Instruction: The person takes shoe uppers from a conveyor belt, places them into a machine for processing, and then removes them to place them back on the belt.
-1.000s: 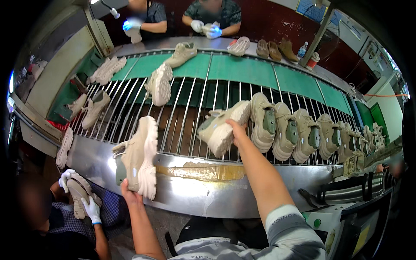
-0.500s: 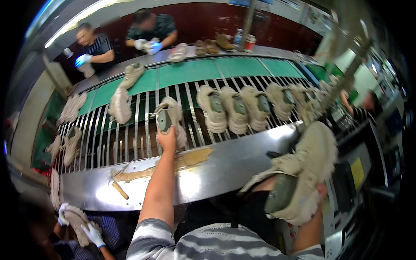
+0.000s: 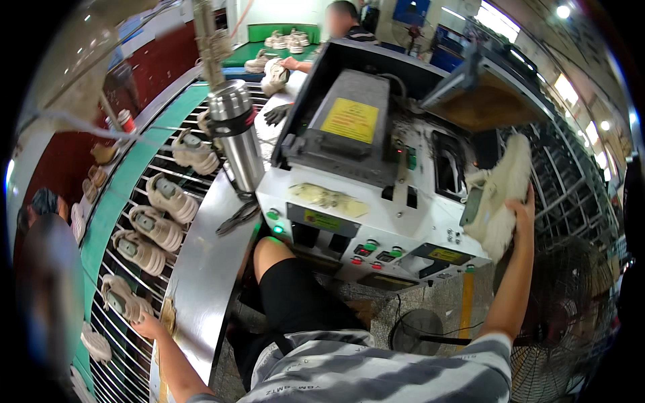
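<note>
My right hand [image 3: 523, 218] is closed around a beige shoe [image 3: 508, 191], held sole outward at the right end of a white machine [image 3: 410, 242]. A greenish lining shows in its opening, on the machine's side. Down at the left, my left hand [image 3: 148, 327] grips the near end of another beige shoe [image 3: 123, 297] on a metal slatted rack [image 3: 144, 188]. Its fingertips are partly hidden by that shoe. Farther along the rack stands a row of similar beige shoes [image 3: 156, 227].
A steel flask [image 3: 238, 134] and a dark hand tool [image 3: 238, 216] are on the metal ledge [image 3: 208, 248] beside the machine. A black glove [image 3: 277, 114] lies behind them. A raised lid [image 3: 490, 97] and a floor fan [image 3: 564, 316] are at right. Co-workers [image 3: 346, 23] are beyond.
My view has swung right, toward the machine. The shoe in my right hand has moved to the machine's right end. My left hand remains on a shoe on the rack.
</note>
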### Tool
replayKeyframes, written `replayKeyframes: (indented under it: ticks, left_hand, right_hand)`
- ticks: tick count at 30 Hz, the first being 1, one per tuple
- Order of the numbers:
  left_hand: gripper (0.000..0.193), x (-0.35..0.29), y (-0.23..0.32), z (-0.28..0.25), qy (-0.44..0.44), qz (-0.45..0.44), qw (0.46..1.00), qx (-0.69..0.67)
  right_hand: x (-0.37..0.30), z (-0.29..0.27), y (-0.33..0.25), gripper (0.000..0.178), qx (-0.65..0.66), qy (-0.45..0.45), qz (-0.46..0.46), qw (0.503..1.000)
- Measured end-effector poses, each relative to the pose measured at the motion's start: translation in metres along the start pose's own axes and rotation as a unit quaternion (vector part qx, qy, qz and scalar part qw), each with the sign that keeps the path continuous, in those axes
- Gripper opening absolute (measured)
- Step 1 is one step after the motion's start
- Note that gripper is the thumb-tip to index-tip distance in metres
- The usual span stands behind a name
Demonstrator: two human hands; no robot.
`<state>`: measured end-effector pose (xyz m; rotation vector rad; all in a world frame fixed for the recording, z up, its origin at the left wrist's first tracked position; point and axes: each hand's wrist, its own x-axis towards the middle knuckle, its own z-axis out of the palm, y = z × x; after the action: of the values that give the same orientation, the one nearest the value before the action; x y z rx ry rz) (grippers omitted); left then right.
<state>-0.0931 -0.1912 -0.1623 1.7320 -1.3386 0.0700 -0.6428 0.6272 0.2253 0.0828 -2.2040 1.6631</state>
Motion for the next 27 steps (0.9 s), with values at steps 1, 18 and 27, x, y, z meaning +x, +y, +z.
replayKeyframes:
  ticks: [1,18,27]
  left_hand:
    - [0.055,-0.021,0.011,-0.009,-0.011,0.01,1.0,-0.01]
    - [0.008,-0.189,0.095,-0.083,-0.367,0.153,0.907,-0.141]
    - [0.012,-0.249,0.164,-0.064,-0.359,0.161,0.915,-0.086]
  right_hand:
    - [0.015,0.009,-0.005,0.097,-0.023,0.017,0.045,0.999]
    - [0.271,0.158,0.172,0.106,-0.427,-0.126,0.118,0.887]
    - [0.19,0.154,0.137,0.084,-0.492,-0.107,0.086,0.86]
